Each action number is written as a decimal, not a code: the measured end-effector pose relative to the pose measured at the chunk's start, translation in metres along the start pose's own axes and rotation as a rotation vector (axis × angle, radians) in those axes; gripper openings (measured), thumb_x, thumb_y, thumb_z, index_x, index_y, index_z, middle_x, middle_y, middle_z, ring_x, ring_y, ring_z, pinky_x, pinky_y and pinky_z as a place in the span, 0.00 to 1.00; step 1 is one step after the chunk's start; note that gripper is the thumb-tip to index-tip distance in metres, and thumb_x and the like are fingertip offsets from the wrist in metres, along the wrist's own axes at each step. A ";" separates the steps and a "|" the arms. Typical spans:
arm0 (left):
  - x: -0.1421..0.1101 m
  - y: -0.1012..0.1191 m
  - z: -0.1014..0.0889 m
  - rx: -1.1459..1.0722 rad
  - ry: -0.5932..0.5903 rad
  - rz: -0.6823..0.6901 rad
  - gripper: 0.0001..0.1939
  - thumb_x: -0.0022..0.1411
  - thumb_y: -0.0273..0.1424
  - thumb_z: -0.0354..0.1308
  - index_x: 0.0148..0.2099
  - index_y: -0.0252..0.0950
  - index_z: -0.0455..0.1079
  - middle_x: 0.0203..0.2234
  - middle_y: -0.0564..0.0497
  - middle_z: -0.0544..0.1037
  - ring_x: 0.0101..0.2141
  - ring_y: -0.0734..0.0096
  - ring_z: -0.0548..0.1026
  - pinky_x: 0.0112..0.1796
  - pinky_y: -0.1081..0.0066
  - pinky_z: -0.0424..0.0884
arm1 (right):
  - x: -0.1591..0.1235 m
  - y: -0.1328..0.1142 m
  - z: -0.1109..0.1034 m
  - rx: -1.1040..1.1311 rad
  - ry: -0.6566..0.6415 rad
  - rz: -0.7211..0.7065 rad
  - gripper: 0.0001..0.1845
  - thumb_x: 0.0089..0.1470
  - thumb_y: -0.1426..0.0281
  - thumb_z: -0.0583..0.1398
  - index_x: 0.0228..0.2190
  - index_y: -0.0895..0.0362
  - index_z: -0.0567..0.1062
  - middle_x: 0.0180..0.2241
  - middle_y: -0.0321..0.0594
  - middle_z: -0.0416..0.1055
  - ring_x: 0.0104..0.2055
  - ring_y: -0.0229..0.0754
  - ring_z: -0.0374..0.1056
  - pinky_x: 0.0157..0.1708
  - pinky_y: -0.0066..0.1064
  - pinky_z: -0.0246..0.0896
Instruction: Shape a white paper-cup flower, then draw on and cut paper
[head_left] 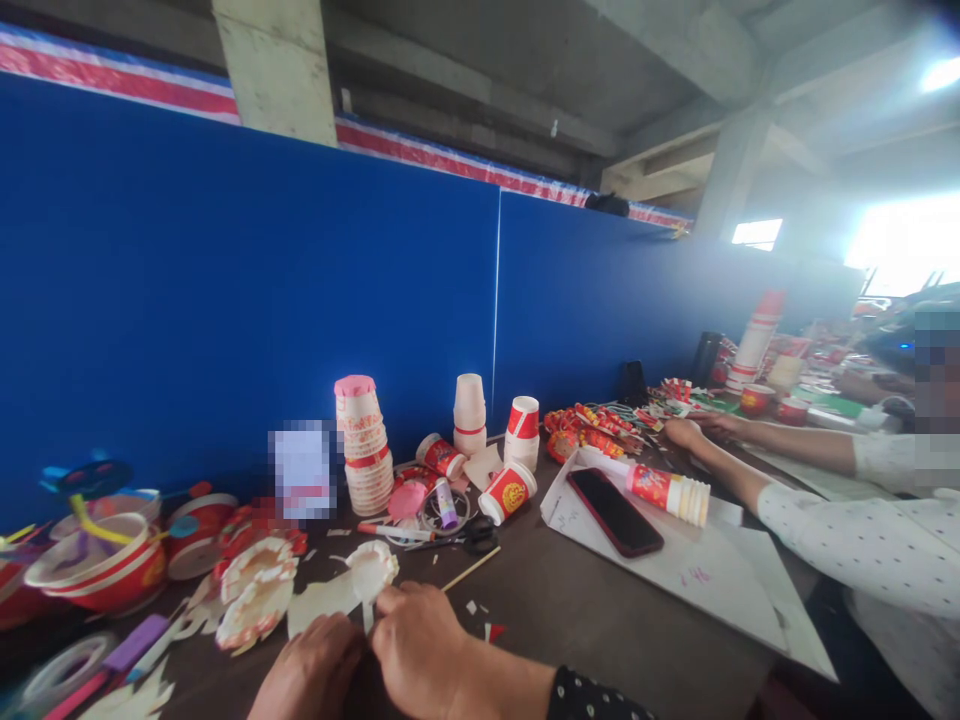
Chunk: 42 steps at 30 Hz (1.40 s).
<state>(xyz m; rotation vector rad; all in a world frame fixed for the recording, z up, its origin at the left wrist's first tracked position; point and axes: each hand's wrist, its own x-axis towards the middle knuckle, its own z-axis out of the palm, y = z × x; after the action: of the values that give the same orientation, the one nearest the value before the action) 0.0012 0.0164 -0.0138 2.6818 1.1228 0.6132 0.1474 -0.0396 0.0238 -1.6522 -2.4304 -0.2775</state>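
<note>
My left hand point(311, 668) and my right hand point(424, 645) are close together at the table's front edge, both with curled fingers. A narrow white paper strip point(367, 612) runs down to the fingertips of my right hand. Just beyond it lies a scalloped white paper cup piece point(373, 570). Next to my left hand is a flat piece of cream paper point(319, 605); what its fingers hold is hidden. Further left are cut paper cups with frilled edges point(259, 595). A thin wooden stick point(471, 570) lies past my right hand.
Stacked paper cups point(367, 485), a red cup on its side point(508, 492), a marker point(396, 532) and scissors point(480, 537) lie ahead. Red bowls point(97, 580) and tape point(67, 675) are left. A phone point(615, 510) rests on white paper point(705, 585). A co-worker's arms point(727, 460) reach in from the right.
</note>
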 end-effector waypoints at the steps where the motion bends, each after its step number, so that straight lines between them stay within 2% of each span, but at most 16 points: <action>1: 0.000 0.001 -0.001 0.004 0.001 0.000 0.13 0.58 0.30 0.43 0.25 0.36 0.65 0.22 0.50 0.71 0.26 0.71 0.69 0.29 0.73 0.64 | 0.000 0.000 -0.001 0.006 -0.012 0.004 0.05 0.43 0.73 0.57 0.23 0.60 0.74 0.26 0.40 0.70 0.26 0.40 0.66 0.22 0.27 0.61; 7: 0.000 0.004 -0.004 0.021 0.019 0.011 0.13 0.58 0.30 0.43 0.25 0.37 0.65 0.22 0.51 0.70 0.26 0.70 0.69 0.30 0.72 0.63 | 0.000 0.000 -0.010 0.027 -0.134 0.014 0.05 0.40 0.75 0.57 0.24 0.60 0.74 0.27 0.39 0.71 0.23 0.38 0.67 0.16 0.25 0.58; 12: 0.000 0.004 -0.004 0.018 0.009 0.017 0.14 0.59 0.31 0.43 0.25 0.36 0.66 0.23 0.50 0.71 0.27 0.70 0.69 0.29 0.72 0.62 | 0.001 0.000 -0.008 0.013 -0.081 0.009 0.05 0.43 0.74 0.57 0.23 0.59 0.74 0.26 0.38 0.71 0.26 0.39 0.67 0.19 0.25 0.58; 19: -0.001 0.009 -0.008 0.026 -0.008 -0.017 0.14 0.57 0.27 0.41 0.27 0.36 0.66 0.23 0.50 0.71 0.28 0.70 0.69 0.31 0.72 0.63 | 0.004 0.003 -0.005 0.023 -0.065 0.019 0.04 0.41 0.75 0.57 0.23 0.60 0.73 0.24 0.37 0.71 0.23 0.39 0.68 0.16 0.26 0.54; 27: 0.001 0.012 -0.011 -0.002 -0.076 -0.084 0.12 0.57 0.26 0.42 0.30 0.36 0.67 0.26 0.50 0.72 0.31 0.70 0.69 0.34 0.72 0.62 | 0.003 0.006 0.002 0.066 -0.008 0.028 0.06 0.43 0.75 0.56 0.27 0.60 0.72 0.28 0.38 0.72 0.26 0.39 0.67 0.22 0.25 0.58; 31: 0.002 0.017 -0.015 -0.009 -0.096 -0.064 0.12 0.56 0.24 0.44 0.32 0.36 0.69 0.28 0.49 0.72 0.33 0.70 0.69 0.36 0.71 0.62 | 0.003 0.007 0.005 0.108 0.023 0.059 0.09 0.48 0.77 0.52 0.27 0.60 0.72 0.29 0.39 0.72 0.28 0.38 0.68 0.24 0.24 0.57; 36: 0.003 0.019 -0.014 0.044 -0.057 -0.045 0.11 0.54 0.22 0.47 0.27 0.34 0.70 0.26 0.49 0.71 0.32 0.69 0.67 0.35 0.71 0.61 | 0.001 0.010 0.002 0.185 0.037 0.049 0.12 0.50 0.78 0.50 0.26 0.58 0.72 0.29 0.40 0.72 0.29 0.38 0.67 0.25 0.25 0.55; 42: 0.003 0.020 -0.015 0.010 -0.021 0.002 0.07 0.53 0.24 0.50 0.27 0.34 0.68 0.26 0.50 0.71 0.31 0.69 0.66 0.35 0.70 0.60 | -0.002 0.017 -0.003 0.288 -0.028 0.168 0.10 0.48 0.78 0.52 0.28 0.55 0.72 0.30 0.37 0.70 0.34 0.36 0.67 0.31 0.22 0.54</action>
<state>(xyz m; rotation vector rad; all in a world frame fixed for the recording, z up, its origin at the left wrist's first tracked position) 0.0096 0.0045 0.0063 2.6914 1.1218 0.5801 0.1646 -0.0362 0.0264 -1.7214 -2.2059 0.1156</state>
